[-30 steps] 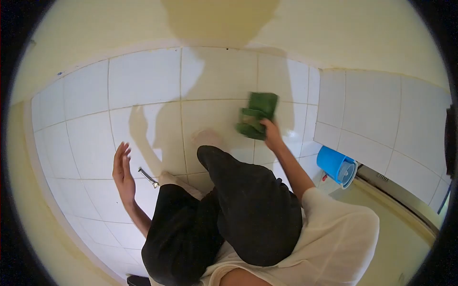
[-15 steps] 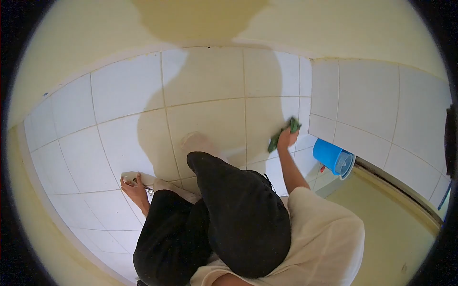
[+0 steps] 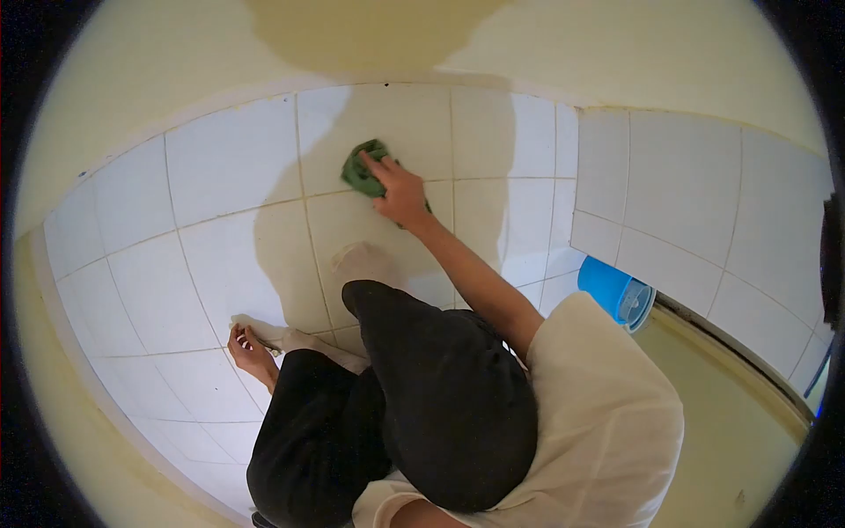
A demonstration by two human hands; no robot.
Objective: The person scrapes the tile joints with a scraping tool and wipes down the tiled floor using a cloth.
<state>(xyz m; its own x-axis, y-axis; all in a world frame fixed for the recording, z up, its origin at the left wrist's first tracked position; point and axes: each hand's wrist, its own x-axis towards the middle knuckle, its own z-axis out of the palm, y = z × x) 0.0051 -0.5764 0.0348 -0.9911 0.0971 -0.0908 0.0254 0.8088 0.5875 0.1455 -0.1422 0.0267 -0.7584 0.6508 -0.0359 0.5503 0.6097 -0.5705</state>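
Note:
My right hand (image 3: 400,195) presses a crumpled green cloth (image 3: 361,169) against the white tiles (image 3: 233,255), with its fingers on top of the cloth. Part of the cloth shows beneath the palm. Lower left, my left hand (image 3: 252,359) rests at the tiles with curled fingers around a small, thin, dark and shiny thing (image 3: 275,351), too small to make out. Between the hands are my light-covered feet (image 3: 368,262) and my knees in black trousers (image 3: 458,387).
A blue bucket (image 3: 603,280) with a clear container (image 3: 635,304) at its mouth stands right of the tiles. Beyond it lies a yellowish floor (image 3: 704,414). Another tiled face (image 3: 678,189) rises at right, and a cream wall (image 3: 598,53) borders the top.
My right hand has swept the green cloth from the right side of the tiles leftward and up, past my foot. My left hand has shifted only slightly, its fingers drawn closer together.

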